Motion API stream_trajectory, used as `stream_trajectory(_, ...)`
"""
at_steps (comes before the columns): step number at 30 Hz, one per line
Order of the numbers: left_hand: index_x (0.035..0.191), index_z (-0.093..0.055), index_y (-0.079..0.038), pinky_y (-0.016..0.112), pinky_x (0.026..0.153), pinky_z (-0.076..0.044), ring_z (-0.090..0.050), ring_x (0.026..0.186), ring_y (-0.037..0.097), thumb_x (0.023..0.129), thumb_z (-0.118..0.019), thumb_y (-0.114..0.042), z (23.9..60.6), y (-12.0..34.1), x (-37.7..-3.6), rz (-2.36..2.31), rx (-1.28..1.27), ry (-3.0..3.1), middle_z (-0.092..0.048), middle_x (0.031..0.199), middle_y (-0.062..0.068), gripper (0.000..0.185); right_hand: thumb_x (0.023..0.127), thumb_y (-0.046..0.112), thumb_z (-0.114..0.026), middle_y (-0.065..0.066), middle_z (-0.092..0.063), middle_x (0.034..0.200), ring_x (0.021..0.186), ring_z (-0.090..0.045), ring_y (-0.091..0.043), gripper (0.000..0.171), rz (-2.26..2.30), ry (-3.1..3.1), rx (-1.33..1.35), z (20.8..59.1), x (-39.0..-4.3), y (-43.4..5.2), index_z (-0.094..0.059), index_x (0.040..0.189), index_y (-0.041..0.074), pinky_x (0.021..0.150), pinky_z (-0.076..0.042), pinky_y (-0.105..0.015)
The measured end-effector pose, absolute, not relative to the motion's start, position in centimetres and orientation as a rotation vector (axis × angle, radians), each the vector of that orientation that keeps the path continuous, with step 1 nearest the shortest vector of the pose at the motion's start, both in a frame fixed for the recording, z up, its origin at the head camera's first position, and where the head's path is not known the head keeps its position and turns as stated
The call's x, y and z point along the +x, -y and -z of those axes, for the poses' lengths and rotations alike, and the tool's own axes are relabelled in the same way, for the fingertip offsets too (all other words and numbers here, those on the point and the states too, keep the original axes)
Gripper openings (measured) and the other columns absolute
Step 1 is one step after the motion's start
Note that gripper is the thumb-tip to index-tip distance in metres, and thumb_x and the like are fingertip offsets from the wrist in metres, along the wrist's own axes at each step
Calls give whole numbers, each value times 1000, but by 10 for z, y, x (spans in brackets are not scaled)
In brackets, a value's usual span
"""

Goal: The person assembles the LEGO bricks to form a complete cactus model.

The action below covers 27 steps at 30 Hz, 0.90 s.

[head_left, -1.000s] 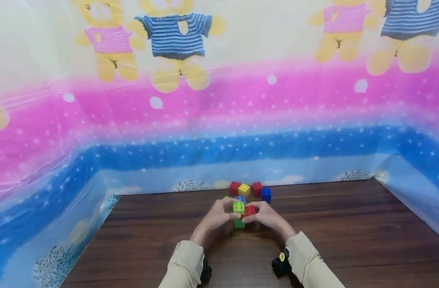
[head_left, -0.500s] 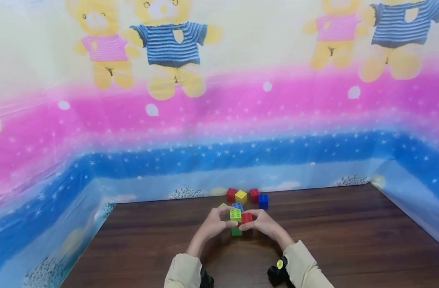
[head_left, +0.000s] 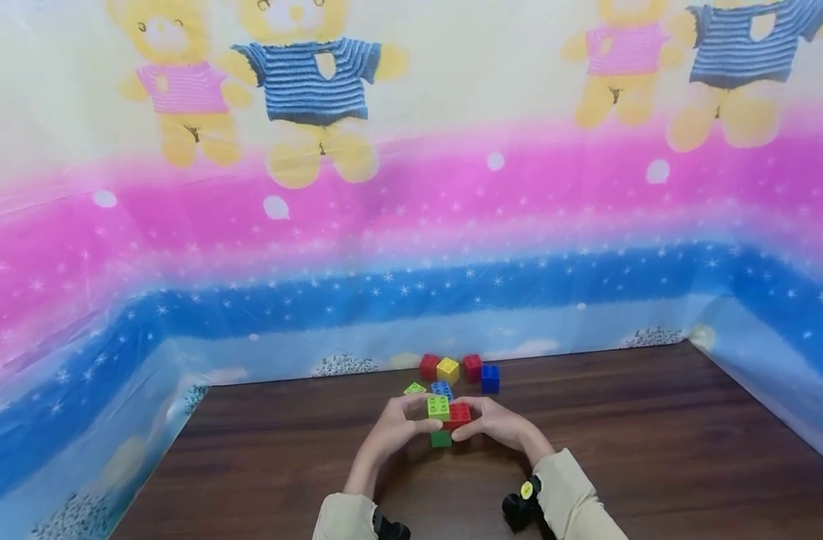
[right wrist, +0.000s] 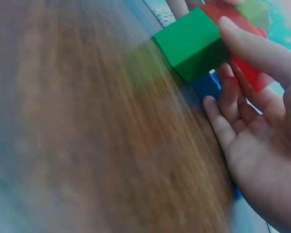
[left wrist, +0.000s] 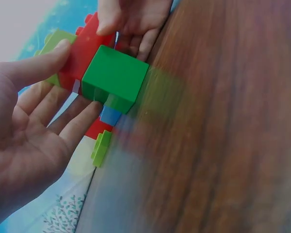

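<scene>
Both hands hold a small stack of toy building bricks above the table. At the bottom is a green brick (left wrist: 114, 77). A longer red brick (head_left: 460, 415) lies across it, and a lime brick (head_left: 438, 409) sits on the red one's left part. My left hand (head_left: 397, 429) pinches the stack from the left, its thumb on the red brick beside the lime one in the left wrist view. From the right, my right hand (head_left: 495, 424) holds the red brick's other end, thumb in front. The fingers behind the stack are partly hidden in the head view.
Behind the stack lie a blue brick (head_left: 442, 389) and a lime piece (head_left: 414, 388). Farther back are red bricks (head_left: 429, 367), a yellow brick (head_left: 448, 370) and a dark blue brick (head_left: 490, 379). A printed cloth (head_left: 384, 322) borders the wooden table (head_left: 607, 420).
The head view has shifted slightly. My right thumb sits a little lower and farther right, so more of the red brick shows. Both hands keep holding the stack.
</scene>
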<state>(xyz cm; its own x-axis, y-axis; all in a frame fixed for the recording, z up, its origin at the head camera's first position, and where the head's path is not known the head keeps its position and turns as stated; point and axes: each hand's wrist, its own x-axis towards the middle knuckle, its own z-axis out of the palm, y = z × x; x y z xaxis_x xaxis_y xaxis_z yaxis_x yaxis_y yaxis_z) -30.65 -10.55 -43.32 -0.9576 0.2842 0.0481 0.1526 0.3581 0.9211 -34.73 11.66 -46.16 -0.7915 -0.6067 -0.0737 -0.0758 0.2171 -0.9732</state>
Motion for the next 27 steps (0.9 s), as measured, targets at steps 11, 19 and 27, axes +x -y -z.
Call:
stream_trajectory(11,133,-57,-3,62,107,-39,-47,132,43,87,-72,-20,429,110,-304,-1645,487,-2461,-59,135,21,51,105,36,-40,2,-60,123,109,-58,-7,56,1915,-1725,-586,474,-353,-125,-44,138,-9,97,-50,-22)
stream_trajectory(19,133,-58,-8,60,107,-39,-46,133,41,87,-73,-22,427,113,-306,-1653,458,-2462,-58,137,18,50,102,32,-51,-1,-60,106,93,-57,-11,41,2103,-1966,-237,476,-356,-107,-56,120,-3,85,-53,-23)
stream_trajectory(27,134,-58,-8,62,107,-39,-47,132,39,87,-73,-24,429,113,-306,-1655,458,-2454,-58,136,17,52,96,27,-63,-18,-61,127,112,-62,-24,39,2122,-2324,-72,476,-357,-87,-61,123,-1,99,-52,-40)
